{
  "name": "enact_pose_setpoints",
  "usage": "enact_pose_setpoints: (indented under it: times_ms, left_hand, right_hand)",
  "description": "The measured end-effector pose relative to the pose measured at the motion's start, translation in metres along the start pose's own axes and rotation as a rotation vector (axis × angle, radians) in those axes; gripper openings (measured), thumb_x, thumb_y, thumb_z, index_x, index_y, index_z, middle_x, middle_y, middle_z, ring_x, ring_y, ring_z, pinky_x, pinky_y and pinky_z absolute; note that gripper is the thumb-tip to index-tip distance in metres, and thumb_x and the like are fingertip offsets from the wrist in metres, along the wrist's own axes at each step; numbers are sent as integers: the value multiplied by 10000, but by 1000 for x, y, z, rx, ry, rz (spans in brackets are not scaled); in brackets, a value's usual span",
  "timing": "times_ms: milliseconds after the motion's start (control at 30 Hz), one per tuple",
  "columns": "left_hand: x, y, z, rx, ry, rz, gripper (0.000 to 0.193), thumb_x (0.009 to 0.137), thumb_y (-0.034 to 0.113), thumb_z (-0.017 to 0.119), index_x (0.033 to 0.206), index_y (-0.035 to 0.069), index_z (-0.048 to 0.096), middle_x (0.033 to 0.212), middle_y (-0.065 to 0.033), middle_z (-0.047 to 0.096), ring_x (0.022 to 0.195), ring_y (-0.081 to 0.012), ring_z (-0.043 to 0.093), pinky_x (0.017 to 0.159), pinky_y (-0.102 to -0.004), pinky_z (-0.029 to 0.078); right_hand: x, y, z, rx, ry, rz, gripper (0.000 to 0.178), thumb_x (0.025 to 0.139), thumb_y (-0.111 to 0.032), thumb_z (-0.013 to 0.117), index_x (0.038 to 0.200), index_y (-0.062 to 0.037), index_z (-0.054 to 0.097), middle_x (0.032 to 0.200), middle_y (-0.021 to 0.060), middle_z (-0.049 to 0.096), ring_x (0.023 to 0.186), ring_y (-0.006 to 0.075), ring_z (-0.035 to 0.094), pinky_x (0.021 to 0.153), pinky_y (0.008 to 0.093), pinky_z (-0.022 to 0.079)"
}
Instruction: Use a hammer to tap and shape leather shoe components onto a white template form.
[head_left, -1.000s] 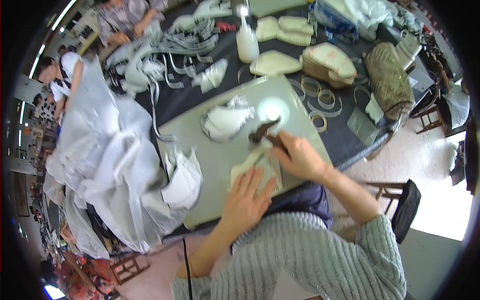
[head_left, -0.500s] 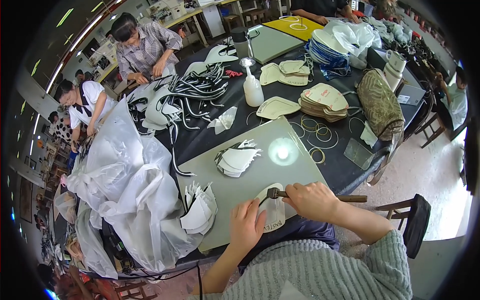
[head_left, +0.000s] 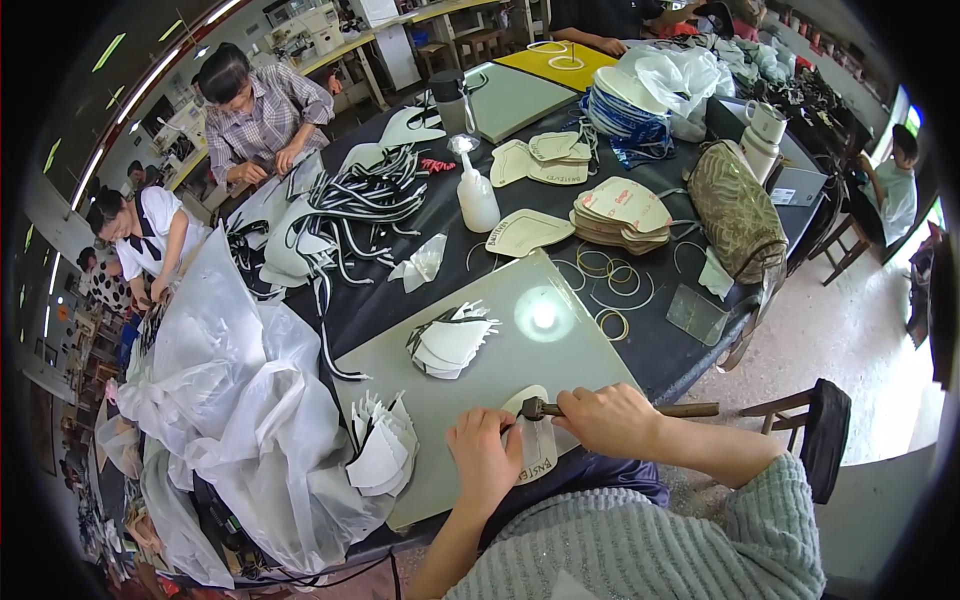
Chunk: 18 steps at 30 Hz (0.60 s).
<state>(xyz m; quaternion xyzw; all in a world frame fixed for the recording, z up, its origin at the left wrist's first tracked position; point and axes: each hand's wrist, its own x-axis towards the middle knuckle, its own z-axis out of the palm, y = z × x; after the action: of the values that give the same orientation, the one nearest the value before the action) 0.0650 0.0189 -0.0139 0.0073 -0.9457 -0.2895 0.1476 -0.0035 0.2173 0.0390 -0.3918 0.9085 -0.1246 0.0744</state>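
Observation:
My right hand (head_left: 608, 420) grips a hammer (head_left: 690, 409) by its wooden handle, close to the dark head. The hammer head is over the upper part of a cream flat shaped piece (head_left: 540, 450) with dark lettering, at the near edge of a grey-green board (head_left: 480, 385). Beside that piece, on its left, my left hand (head_left: 485, 455) has its fingers bent, with the thumb and fingertips closed at a thin dark strip (head_left: 508, 429) near the hammer head. My fingers partly hide the strip. Two bundles of white pieces with dark strips, a farther one (head_left: 453, 342) and a nearer one (head_left: 384, 450), lie on the board.
Large translucent plastic bags (head_left: 270, 400) crowd the left side. Beyond the board are a white squeeze bottle (head_left: 478, 198), black-and-white strips (head_left: 370, 195), stacked cream pieces (head_left: 622, 212), rings (head_left: 612, 324) and a patterned bag (head_left: 735, 210). Two co-workers sit at the left; a stool (head_left: 820, 435) is at the right.
The whole view has shifted, so the table's contents appear farther left and lower. Both hands and the hammer keep nearly the same places over the cream piece.

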Motion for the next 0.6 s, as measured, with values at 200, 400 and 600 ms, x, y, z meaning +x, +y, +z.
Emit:
enact_pose_setpoints:
  times_ms: [200, 400, 600]
  left_hand:
    - [4, 1, -1, 5, -26, 15, 128, 780, 115, 713, 895, 98, 659, 860, -30, 611, 870, -253, 579, 815, -417, 360]
    - [8, -12, 2, -166, -108, -46, 138, 787, 95, 711, 922, 102, 686, 863, -30, 616, 876, -244, 577, 825, -412, 350]
    - [6, -19, 5, -182, -23, 74, 97, 821, 74, 710, 917, 70, 711, 859, -43, 634, 873, -225, 593, 827, -374, 396]
  right_hand:
    - [5, 3, -2, -10, -75, 11, 299, 986, -322, 545, 956, -26, 575, 798, 127, 676, 680, 324, 693, 592, 424, 553]
    - [7, 12, -4, 4, -33, 74, 267, 959, -304, 591, 921, -47, 531, 760, 125, 654, 687, 339, 665, 584, 446, 517]
    - [14, 17, -1, 21, 8, 45, 258, 949, -286, 612, 907, -47, 525, 728, 117, 626, 659, 330, 649, 564, 439, 497]
